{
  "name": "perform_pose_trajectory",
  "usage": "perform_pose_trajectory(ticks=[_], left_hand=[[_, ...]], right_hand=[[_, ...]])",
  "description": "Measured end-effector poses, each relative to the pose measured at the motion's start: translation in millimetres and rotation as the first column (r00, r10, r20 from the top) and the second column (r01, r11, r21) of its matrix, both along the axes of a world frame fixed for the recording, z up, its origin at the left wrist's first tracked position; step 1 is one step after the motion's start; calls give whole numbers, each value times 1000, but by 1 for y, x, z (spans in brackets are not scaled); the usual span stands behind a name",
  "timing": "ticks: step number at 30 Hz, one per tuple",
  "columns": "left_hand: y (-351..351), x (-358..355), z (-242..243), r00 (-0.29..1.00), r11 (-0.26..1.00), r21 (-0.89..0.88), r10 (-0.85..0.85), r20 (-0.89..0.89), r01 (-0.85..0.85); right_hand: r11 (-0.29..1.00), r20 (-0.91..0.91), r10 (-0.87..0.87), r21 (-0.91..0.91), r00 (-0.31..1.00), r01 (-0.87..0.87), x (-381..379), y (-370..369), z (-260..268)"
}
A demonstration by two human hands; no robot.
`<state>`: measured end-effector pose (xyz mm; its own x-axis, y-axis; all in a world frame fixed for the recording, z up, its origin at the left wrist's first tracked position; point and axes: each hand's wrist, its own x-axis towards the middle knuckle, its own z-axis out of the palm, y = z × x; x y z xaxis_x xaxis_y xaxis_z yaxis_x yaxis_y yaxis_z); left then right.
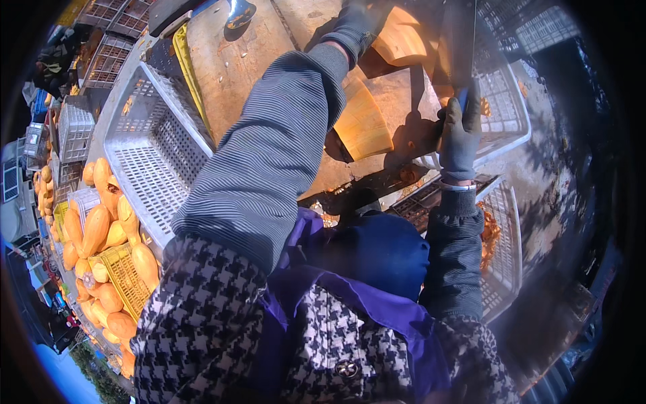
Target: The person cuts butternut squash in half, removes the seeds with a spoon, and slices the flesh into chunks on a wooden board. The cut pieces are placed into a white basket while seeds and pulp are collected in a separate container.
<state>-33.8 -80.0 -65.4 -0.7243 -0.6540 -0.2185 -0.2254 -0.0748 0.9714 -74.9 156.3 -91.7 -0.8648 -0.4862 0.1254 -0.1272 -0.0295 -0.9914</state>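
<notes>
In a grey work glove, my right hand [460,136] grips a knife [458,50] by its blue handle, with the broad blade pointing away from me. My left hand [356,30], also gloved, holds the left side of a peeled orange squash piece [398,38]; its fingertips are blurred at the upper rim. The blade is just right of that piece, and I cannot tell whether they touch. A second peeled squash chunk [363,121] lies on the wooden board [227,76], nearer to me and below my left wrist.
A metal spoon-like tool [239,12] lies at the board's far left. Left of the board stands a white plastic crate [156,151], with whole squashes [96,227] piled beyond a yellow crate [126,272]. More white crates [504,111] stand right of the board; a nearer one [504,252] holds orange scraps.
</notes>
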Motion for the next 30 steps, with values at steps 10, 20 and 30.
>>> perform_pose_trajectory(ticks=[10,20,30], left_hand=[[11,241,-9,832,179,-853,-388,397,491],[89,116,-44,963,422,-872,-10,270,249],[46,89,-32,939,692,-642,308,-151,-330]], right_hand=[[979,257,178,46,950,-196,51,87,12],[876,-406,430,403,807,-264,12,23,23],[972,-249,217,144,944,-186,-11,-8,25]])
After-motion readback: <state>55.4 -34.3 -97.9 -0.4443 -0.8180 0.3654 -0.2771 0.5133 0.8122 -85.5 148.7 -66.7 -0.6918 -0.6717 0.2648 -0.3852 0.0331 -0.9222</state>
